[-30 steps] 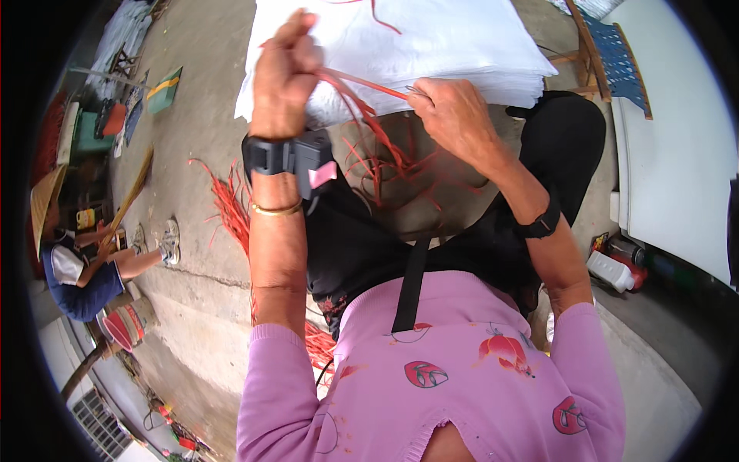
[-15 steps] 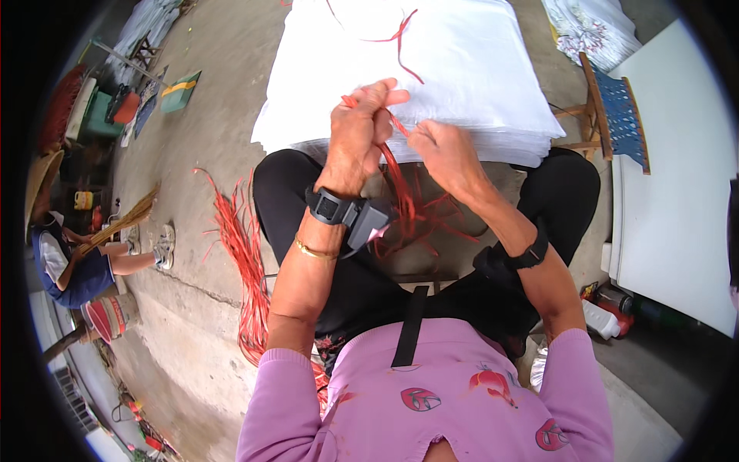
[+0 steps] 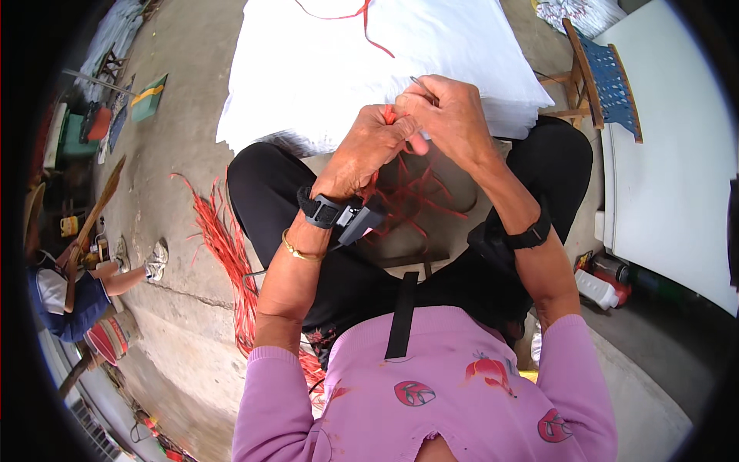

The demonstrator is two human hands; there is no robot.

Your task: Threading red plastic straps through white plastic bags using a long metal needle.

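Note:
My left hand is closed on red plastic strips, which show at its thumb and hang down below the wrist. Against it, my right hand is pinched, its fingertips touching the left hand's fingers. A thin, dark metal-looking piece pokes out between the right fingers; its full shape is hidden. Both hands are over the near edge of a thick stack of white sheets, between my knees. Another red strip lies loose on top of the stack.
A long bundle of red strips lies on the floor by my left leg. At far left sits another person beside a bucket. To the right are a wooden stool with blue webbing and a large white panel.
My hands have come together, the right moving up and over beside the left. The red strips between them are now mostly covered, and the thin dark piece shows in my right fingers.

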